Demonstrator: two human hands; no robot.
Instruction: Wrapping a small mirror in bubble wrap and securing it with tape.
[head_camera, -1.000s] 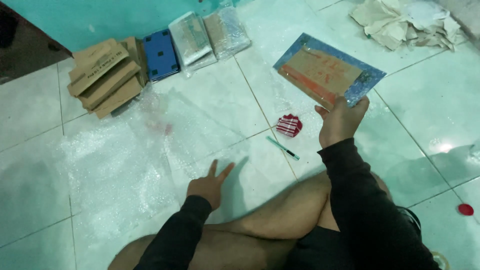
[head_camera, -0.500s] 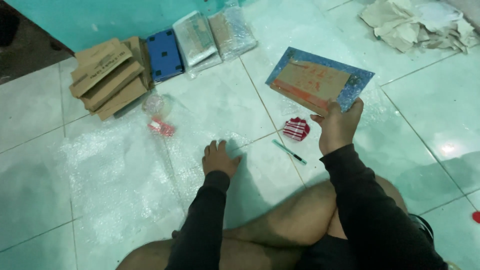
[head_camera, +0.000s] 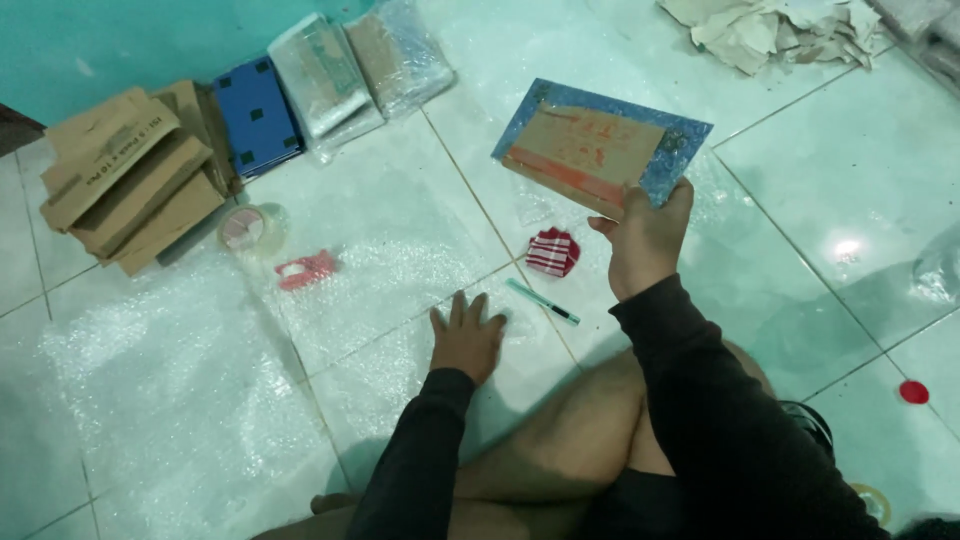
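Blue-edged, one flat packet (head_camera: 600, 145) sits clamped in my right hand (head_camera: 645, 245), raised far right; my left hand (head_camera: 466, 340) presses open-fingered on one bubble-wrap sheet (head_camera: 180, 380) near one pen (head_camera: 542, 301).

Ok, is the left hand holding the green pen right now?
No, the left hand lies flat on the bubble wrap, and the green pen rests untouched on the floor beside it.

Blue-edged flat package (head_camera: 600, 150) in right hand (head_camera: 645, 245)
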